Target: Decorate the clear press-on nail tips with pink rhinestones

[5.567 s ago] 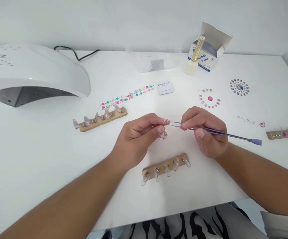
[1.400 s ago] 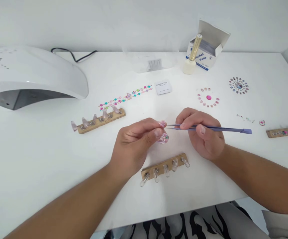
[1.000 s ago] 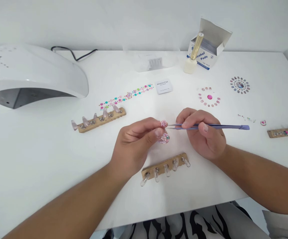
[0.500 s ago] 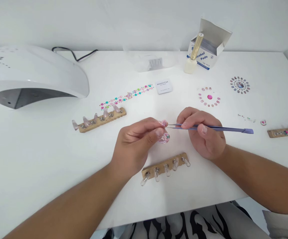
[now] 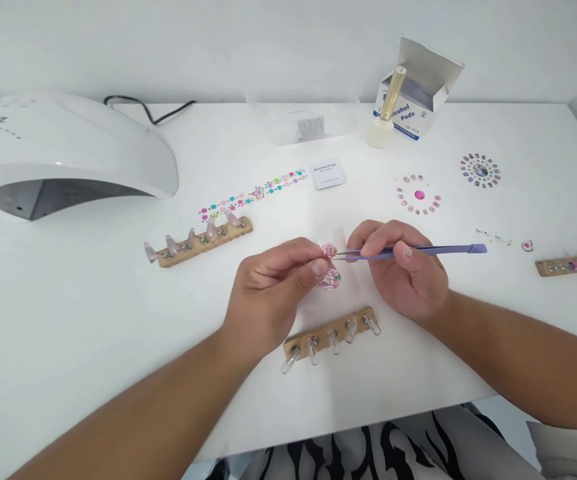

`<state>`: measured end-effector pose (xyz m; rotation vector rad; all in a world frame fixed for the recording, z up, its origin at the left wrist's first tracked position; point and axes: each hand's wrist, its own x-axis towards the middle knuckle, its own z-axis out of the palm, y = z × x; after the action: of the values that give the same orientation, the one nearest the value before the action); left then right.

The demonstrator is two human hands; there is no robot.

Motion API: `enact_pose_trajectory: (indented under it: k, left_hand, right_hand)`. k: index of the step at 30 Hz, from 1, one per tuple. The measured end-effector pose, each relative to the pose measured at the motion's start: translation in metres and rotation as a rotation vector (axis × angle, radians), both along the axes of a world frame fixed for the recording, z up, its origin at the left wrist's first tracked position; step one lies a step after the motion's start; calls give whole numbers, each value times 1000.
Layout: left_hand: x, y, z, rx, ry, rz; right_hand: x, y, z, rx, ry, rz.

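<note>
Between thumb and forefinger, my left hand pinches a small pink patterned piece, perhaps a nail sticker; its exact kind is too small to tell. My right hand grips purple tweezers, their metal tips at the edge of the pink piece. Whether the tips are closed on it I cannot tell. Just below my left fingertips lies a round, colourful patterned disc, partly covered by them. Nearer to me, a wooden nail stand holds several clear nail tips.
A white nail lamp stands at left, near a wooden stand with pinkish nail tips. Flower stickers, an alcohol pad packet, a polish bottle and an alcohol pads box lie behind. Another decorated stand is at right.
My right hand and the tweezers have shifted slightly left, and their tips now reach the pink piece. My left hand has hardly moved.
</note>
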<state>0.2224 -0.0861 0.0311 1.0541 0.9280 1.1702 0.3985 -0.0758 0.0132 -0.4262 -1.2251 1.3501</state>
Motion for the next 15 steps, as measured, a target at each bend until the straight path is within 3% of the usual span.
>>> enact_pose_trajectory:
  k: [15]
  left_hand:
    - [1,2,0,22,-62,-2]
  right_hand:
    - [-4,-5,3,-62,-6,-68]
